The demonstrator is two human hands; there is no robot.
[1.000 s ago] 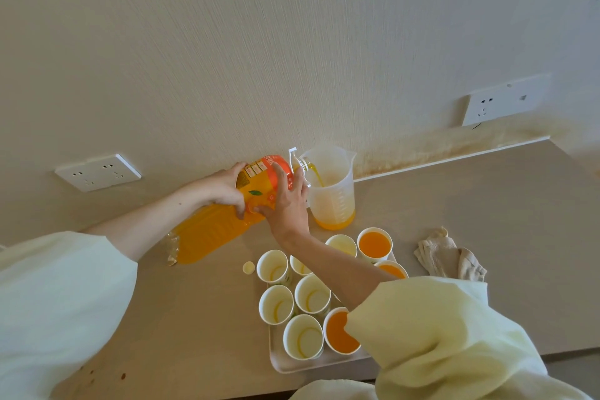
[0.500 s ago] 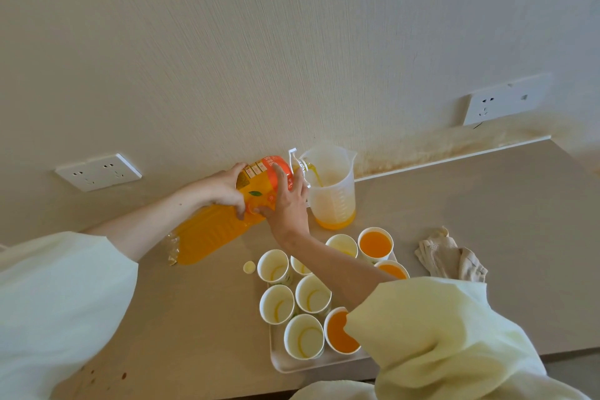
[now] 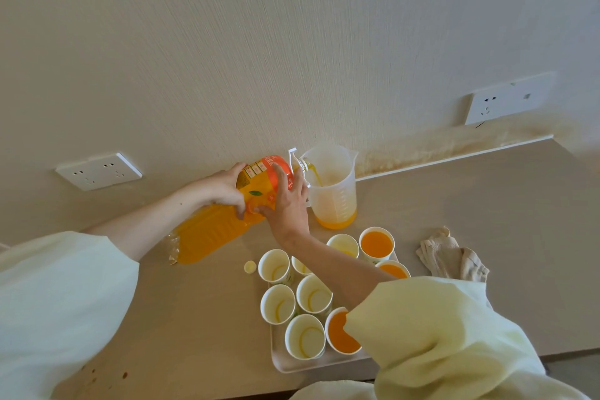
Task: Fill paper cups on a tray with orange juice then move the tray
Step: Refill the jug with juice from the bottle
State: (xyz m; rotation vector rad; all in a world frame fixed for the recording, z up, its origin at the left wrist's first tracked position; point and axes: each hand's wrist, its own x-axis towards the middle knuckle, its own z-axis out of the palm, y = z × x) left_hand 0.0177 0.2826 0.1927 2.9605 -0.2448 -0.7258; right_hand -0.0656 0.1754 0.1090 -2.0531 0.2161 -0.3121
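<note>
A large orange juice bottle (image 3: 211, 234) is tipped toward the right, its neck over a clear measuring jug (image 3: 334, 201). Juice streams into the jug, which holds a shallow orange layer. My left hand (image 3: 224, 187) grips the bottle's upper body from behind. My right hand (image 3: 287, 201) grips the bottle near its shoulder. Below them a white tray (image 3: 285, 364) carries several paper cups: three hold juice, such as the cup (image 3: 376, 243) at the back right, and the others, such as the cup (image 3: 305, 336) at the front, hold only a trace. My right sleeve hides part of the tray.
The yellow bottle cap (image 3: 250, 266) lies on the beige counter (image 3: 487, 221) left of the tray. A crumpled cloth (image 3: 451, 256) sits to the tray's right. Wall sockets (image 3: 97, 170) are mounted behind, left and right. The counter's front edge runs just below the tray.
Hands and bottle have held nearly the same pose while the juice keeps pouring into the jug.
</note>
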